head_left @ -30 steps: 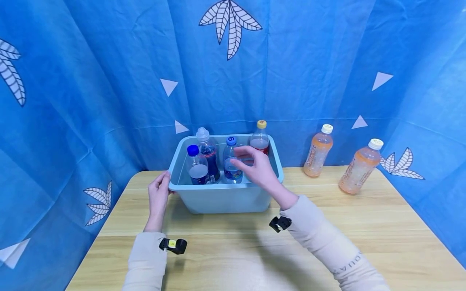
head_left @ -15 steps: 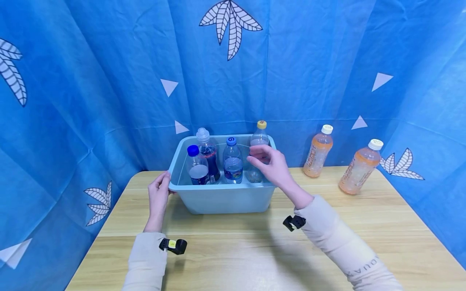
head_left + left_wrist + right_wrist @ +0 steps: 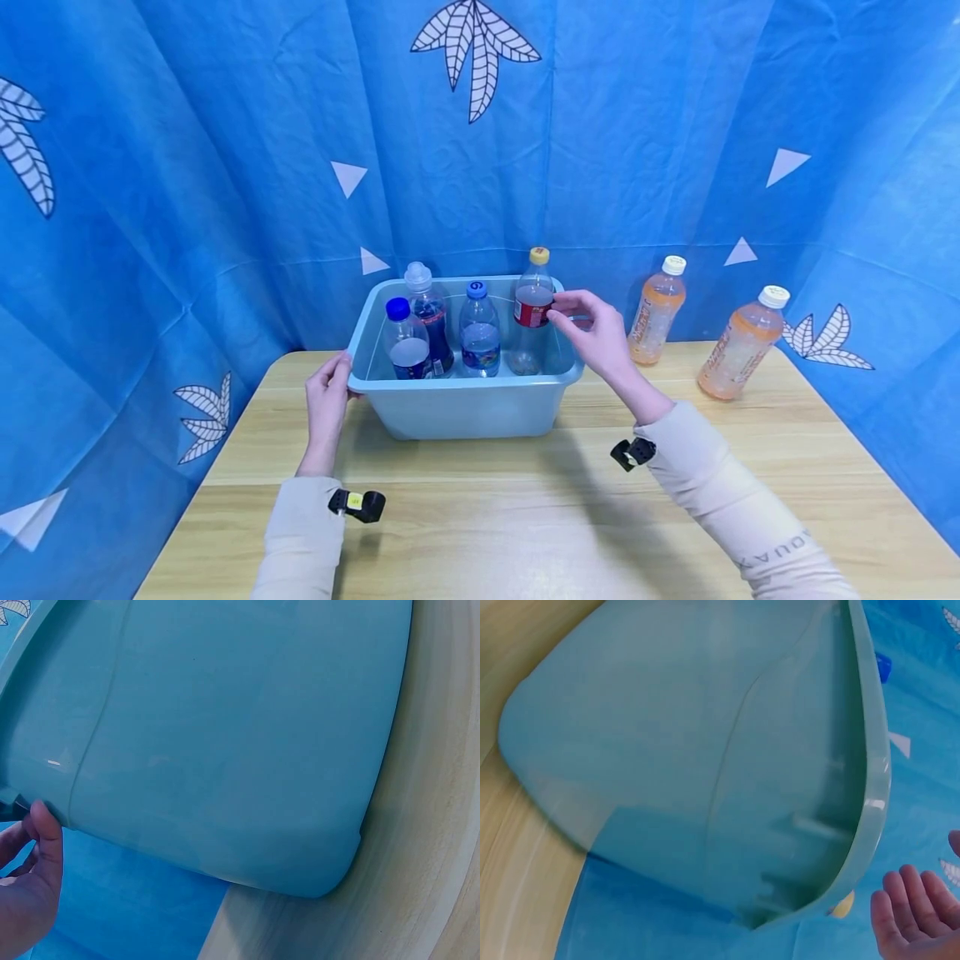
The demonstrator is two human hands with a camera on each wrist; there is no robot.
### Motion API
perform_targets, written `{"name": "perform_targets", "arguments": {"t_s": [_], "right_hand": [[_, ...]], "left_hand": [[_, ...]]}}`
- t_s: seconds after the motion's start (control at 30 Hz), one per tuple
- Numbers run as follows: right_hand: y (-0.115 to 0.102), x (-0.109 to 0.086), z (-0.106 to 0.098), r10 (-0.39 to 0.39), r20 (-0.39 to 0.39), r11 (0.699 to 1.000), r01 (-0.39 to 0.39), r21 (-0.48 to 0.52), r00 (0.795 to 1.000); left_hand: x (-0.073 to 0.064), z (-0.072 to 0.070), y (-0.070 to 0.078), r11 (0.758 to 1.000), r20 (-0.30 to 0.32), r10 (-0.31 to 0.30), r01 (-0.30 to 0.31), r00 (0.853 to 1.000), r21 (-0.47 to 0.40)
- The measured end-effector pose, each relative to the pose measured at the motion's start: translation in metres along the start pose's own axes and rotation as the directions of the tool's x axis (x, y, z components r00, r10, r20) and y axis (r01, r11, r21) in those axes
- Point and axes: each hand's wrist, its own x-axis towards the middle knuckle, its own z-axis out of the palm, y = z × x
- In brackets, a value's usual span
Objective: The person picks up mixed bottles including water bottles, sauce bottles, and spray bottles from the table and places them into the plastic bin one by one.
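A light blue plastic bin (image 3: 465, 412) stands on the table, and my left hand (image 3: 327, 404) grips its front left rim. The left wrist view shows the thumb (image 3: 46, 847) against the rim's edge. My right hand (image 3: 600, 337) hovers over the bin's right rim with loosely bent fingers, holding nothing. Nearest to it is a yellow-capped bottle (image 3: 533, 308) with a red label, upright in the bin. Also inside stand a blue-capped bottle (image 3: 480, 333), a clear-topped bottle (image 3: 431, 321) of dark liquid and another blue-capped bottle (image 3: 409, 350). The bottles' lower parts are partly hidden.
Two orange drink bottles with white caps, a rear one (image 3: 656, 312) and a front one (image 3: 742, 346), stand right of the bin on the wooden table (image 3: 465, 533). A blue curtain (image 3: 622, 125) hangs behind the table and at its sides.
My right hand has moved right, from in front of the middle blue-capped bottle, past the yellow-capped one, to the bin's right rim. The left hand stays on the rim.
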Motion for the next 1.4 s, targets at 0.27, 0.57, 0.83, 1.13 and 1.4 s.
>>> {"name": "perform_targets", "arguments": {"t_s": [0.27, 0.57, 0.83, 1.13, 1.4], "right_hand": [[0.038, 0.004, -0.009, -0.007, -0.048, 1.000, 0.006, -0.021, 0.999], [0.055, 0.003, -0.020, 0.002, -0.074, 0.999, -0.005, -0.039, 0.997], [0.069, 0.006, -0.030, 0.023, -0.104, 0.998, -0.030, -0.064, 0.994], [0.082, 0.013, -0.042, 0.054, -0.211, 0.982, -0.091, -0.166, 0.976], [0.092, 0.019, -0.055, 0.066, -0.292, 0.970, -0.130, -0.205, 0.954]], "left_hand": [[0.000, 0.000, 0.002, 1.000, -0.001, -0.014, 0.014, 1.000, 0.005], [-0.002, 0.000, 0.005, 0.999, 0.002, -0.022, 0.022, 1.000, 0.023], [-0.011, -0.001, 0.025, 0.998, 0.054, -0.037, 0.039, 0.998, -0.043], [-0.003, -0.001, 0.009, 1.000, 0.008, -0.010, 0.010, 1.000, -0.013], [-0.013, -0.001, 0.033, 0.997, 0.067, -0.063, 0.066, 0.996, -0.045]]}}
